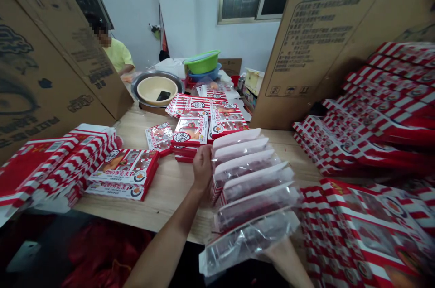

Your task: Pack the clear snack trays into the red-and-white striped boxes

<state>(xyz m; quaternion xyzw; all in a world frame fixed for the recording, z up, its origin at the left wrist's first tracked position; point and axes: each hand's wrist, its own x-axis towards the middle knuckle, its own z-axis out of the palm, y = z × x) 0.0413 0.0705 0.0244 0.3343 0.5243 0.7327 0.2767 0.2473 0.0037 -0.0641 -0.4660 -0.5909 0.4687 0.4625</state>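
A row of several red-and-white striped cartons (253, 204) stands upright at the table's front edge, with white end flaps raised and clear plastic showing at the open ends. My left hand (203, 164) is closed on the far left side of this row. At the near right end, my right hand (280, 249) grips the cartons from below; its fingers are mostly hidden behind the plastic and flaps. Just beyond my left hand lies a stack of finished-looking window boxes (190, 128). Two more printed boxes (124, 172) rest to the left.
Piles of striped cartons stand at the left (57, 161) and right (370, 229). Large brown cardboard boxes flank the table (44, 66). Behind are a cream basin (152, 86) holding a dark phone-like object, and a green basin (204, 62). A person in yellow (118, 52) sits at back left.
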